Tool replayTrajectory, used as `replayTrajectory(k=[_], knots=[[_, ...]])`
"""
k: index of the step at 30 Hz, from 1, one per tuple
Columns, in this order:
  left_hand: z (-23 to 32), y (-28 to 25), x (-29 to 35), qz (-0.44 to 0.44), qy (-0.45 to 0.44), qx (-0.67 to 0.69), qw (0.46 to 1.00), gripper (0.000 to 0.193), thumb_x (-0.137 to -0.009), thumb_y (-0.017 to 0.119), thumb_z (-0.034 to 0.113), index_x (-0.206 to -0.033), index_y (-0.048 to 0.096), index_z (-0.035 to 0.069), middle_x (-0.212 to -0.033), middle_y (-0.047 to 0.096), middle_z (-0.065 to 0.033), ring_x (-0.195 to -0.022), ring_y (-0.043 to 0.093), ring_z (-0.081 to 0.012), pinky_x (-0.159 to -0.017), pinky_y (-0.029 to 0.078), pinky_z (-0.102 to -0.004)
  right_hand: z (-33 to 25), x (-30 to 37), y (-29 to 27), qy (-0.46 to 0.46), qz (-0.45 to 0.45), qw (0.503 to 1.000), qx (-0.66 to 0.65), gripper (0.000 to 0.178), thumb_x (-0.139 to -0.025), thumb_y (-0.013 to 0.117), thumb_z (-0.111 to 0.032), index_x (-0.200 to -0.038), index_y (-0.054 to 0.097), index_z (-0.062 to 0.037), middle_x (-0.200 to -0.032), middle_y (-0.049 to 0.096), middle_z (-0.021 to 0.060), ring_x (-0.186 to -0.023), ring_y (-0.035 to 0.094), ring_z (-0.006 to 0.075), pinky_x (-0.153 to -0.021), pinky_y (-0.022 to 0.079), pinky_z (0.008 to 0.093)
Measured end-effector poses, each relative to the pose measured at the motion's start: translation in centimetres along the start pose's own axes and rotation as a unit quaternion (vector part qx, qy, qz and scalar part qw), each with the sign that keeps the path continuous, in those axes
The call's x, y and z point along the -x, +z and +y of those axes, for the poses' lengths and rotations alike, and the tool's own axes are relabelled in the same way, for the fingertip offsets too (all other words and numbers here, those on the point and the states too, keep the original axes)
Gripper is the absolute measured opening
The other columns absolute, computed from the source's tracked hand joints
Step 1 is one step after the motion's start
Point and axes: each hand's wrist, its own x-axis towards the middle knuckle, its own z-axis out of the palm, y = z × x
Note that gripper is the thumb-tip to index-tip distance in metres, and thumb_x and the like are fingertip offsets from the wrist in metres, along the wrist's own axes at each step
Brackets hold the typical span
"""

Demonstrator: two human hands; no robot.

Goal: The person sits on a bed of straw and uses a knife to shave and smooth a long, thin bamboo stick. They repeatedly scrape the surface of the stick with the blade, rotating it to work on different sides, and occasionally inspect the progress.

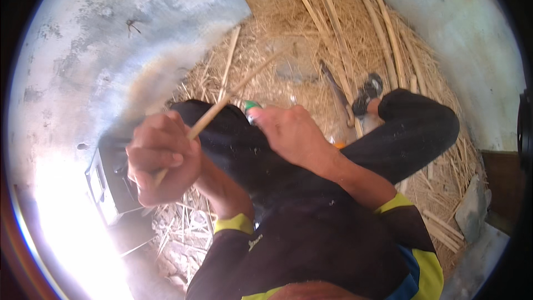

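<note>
My left hand [164,158] is raised at the left, its fingers wrapped round a thin pale stick [214,112] that looks like split bamboo. The stick slants up and away to the right, over my left knee, and its far end blurs against the floor. To the right, my right hand [294,133] is closed above my lap, apart from the stick. A small green piece [251,104] shows at its fingertips; whether it is a handle or a wrapping I cannot tell. The underside of that hand is hidden.
Shavings and thin strips [277,11] cover the floor. Several long pale sticks [383,39] lie at the far right. A dark long tool [337,93] rests beside my sandalled foot [367,93]. Pale walls [127,33] stand on both sides, and a flat stone [472,211] leans at right.
</note>
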Motion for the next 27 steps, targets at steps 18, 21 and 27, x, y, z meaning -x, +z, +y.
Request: replayTrajectory(k=[18,21,27], knots=[[-0.2,-0.2,-1.0,-0.111,-0.007,0.083,0.990,0.035,-0.084,0.043,0.027,-0.058,0.049,0.004,-0.041,0.045,-0.0079,-0.028,0.026,-0.0074,-0.029,0.017,-0.0221,-0.8,-0.3,-2.5,0.083,-0.103,0.990,-0.042,0.053,-0.099,0.038,-0.036,-0.073,0.060,0.0042,-0.065,0.055,0.0269,-0.064,0.055,0.0450,-0.059,0.044,0.0488],[-0.4,0.1,-1.2,-0.104,-0.013,0.101,0.989,0.036,-0.084,0.042,0.028,-0.058,0.048,0.004,-0.042,0.044,-0.0073,-0.028,0.026,-0.0072,-0.028,0.017,-0.0221,3.3,0.1,-1.8,0.091,-0.079,0.993,-0.011,0.042,-0.098,0.042,-0.031,-0.079,0.056,0.0028,-0.062,0.050,0.0256,-0.060,0.051,0.0454,-0.052,0.040,0.0453],[-0.3,0.2,-1.5,-0.074,-0.003,0.041,0.996,0.036,-0.085,0.041,0.029,-0.058,0.048,0.006,-0.042,0.044,-0.0073,-0.030,0.025,-0.0073,-0.030,0.016,-0.0219,0.4,-0.7,-0.9,0.041,-0.052,0.994,-0.089,0.044,-0.098,0.041,-0.032,-0.076,0.054,0.0027,-0.061,0.050,0.0238,-0.059,0.052,0.0427,-0.053,0.041,0.0441]])
